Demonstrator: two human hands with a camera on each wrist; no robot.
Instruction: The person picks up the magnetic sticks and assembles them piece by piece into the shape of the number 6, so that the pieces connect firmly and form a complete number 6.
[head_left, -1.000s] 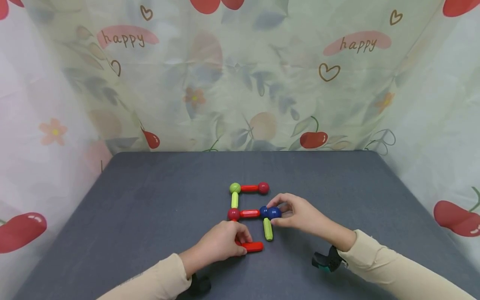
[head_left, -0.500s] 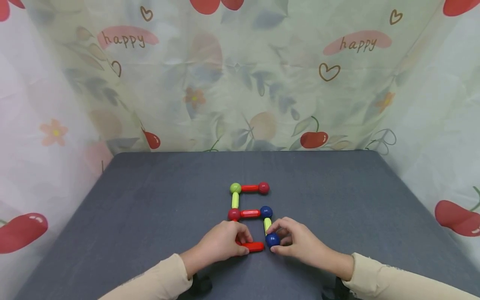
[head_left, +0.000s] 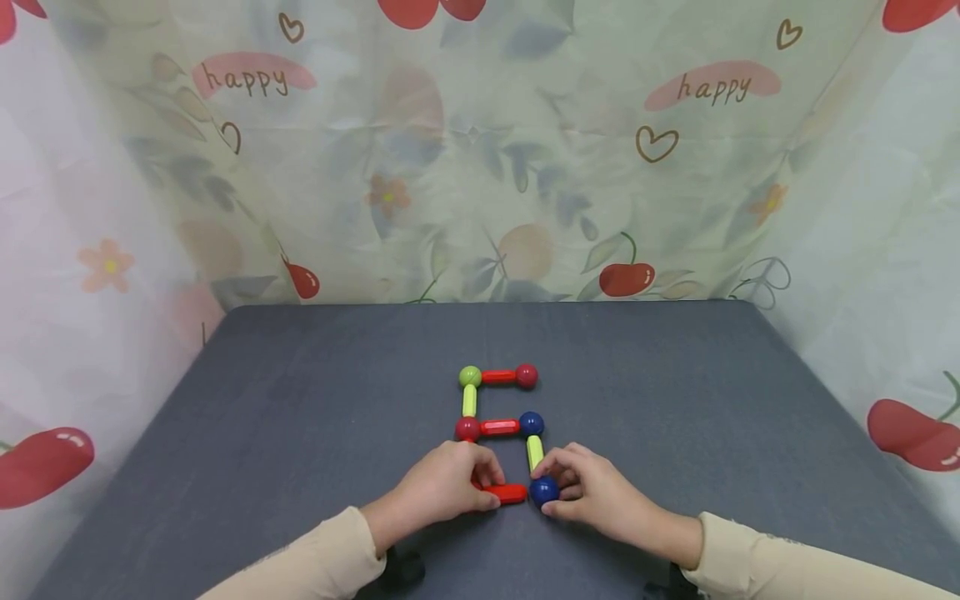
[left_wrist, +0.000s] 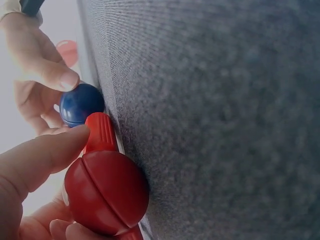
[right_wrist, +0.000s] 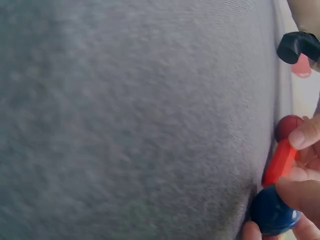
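Note:
In the head view, my right hand point(head_left: 603, 496) pinches a blue ball point(head_left: 544, 491) between fingers and thumb, at the near end of a yellow-green rod point(head_left: 535, 452). My left hand point(head_left: 450, 483) grips a red rod point(head_left: 512, 494) and the red ball point(left_wrist: 107, 192) at its left end; the head view hides that ball. The red rod's right end meets or nearly meets the blue ball in the right wrist view. A second blue ball point(head_left: 532, 423) tops the yellow-green rod. From it another red rod point(head_left: 499, 427) runs left to a red ball point(head_left: 467, 429).
Farther back, a yellow-green rod point(head_left: 469, 401) leads up to a green ball point(head_left: 470, 377). A red rod point(head_left: 498, 377) joins this to a dark red ball point(head_left: 527, 376). All pieces lie on a dark grey table point(head_left: 337, 375), with a patterned curtain point(head_left: 480, 167) behind.
My right hand has moved the blue ball from beside the upper blue ball toward me, down to the yellow-green rod's near end by the red rod. My left hand has stayed put.

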